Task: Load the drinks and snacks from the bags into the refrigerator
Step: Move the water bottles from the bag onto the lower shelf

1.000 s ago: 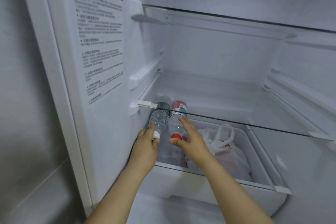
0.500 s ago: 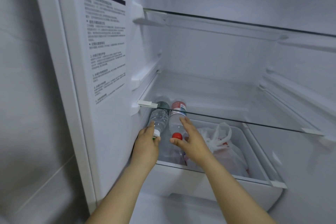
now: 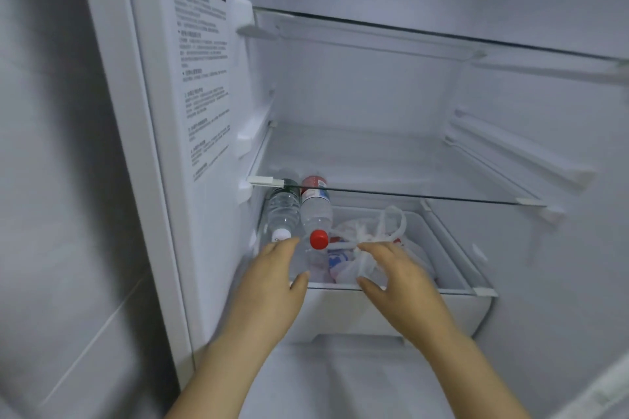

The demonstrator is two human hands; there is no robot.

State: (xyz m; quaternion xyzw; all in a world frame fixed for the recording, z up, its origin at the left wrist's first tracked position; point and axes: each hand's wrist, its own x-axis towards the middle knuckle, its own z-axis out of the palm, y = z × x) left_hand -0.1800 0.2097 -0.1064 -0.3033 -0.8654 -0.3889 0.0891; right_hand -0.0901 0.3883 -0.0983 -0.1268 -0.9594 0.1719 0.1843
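Red-capped bottle (image 3: 316, 214) just beyond left grip (image 3: 272, 279)

Domestic kitchen setting: open refrigerator interior (image 3: 391, 105), glass shelves (image 3: 408, 196), white crisper drawer (image 3: 391, 309), printed instruction label (image 3: 202, 78) on the inner wall; tiled wall (image 3: 51, 180) alongside.

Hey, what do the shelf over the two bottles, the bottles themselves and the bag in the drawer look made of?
The shelf looks like clear glass: see-through, with a dark polished edge. The red-capped bottle and the white-capped bottle look like thin clear plastic, ribbed and glossy. The bag seems thin whitish plastic film, translucent and crumpled, with twisted handles.
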